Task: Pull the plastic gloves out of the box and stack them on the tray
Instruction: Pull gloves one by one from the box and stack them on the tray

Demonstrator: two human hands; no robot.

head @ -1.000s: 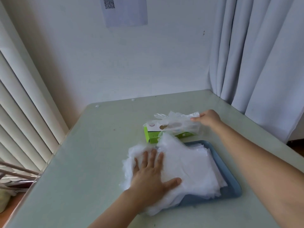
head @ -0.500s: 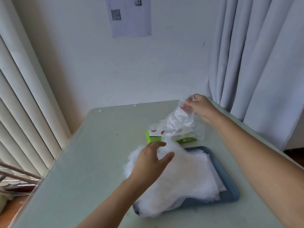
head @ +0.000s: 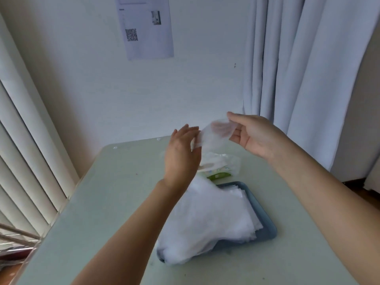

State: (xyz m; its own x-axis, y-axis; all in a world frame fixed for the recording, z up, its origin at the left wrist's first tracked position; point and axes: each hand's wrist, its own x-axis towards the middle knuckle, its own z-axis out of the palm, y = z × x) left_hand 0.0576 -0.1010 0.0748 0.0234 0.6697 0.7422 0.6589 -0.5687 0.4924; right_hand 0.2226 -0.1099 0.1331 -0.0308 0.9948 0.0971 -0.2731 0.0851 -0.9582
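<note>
We judge the job well along: a thick, loose stack of gloves (head: 209,219) already lies on the blue tray (head: 265,233), spilling over its near left corner onto the table (head: 102,202). It is not finished, though, since crumpled plastic bunches out of the top of the green box (head: 219,175), which sits on the table just beyond the tray; how many are left inside we cannot see. One glove (head: 213,132) is up in the air above the box, clear of it, so what remains for this one is to carry it down and lay it on the pile. Our right hand (head: 255,136) is raised, palm turned toward us, pinching the glove's upper end between thumb and fingertips. Our left hand (head: 181,153) is lifted beside it, back toward us, fingers nearly straight and pointing up, right at the glove's lower edge; whether it has taken hold there we cannot tell. Both forearms reach forward over the table.
</note>
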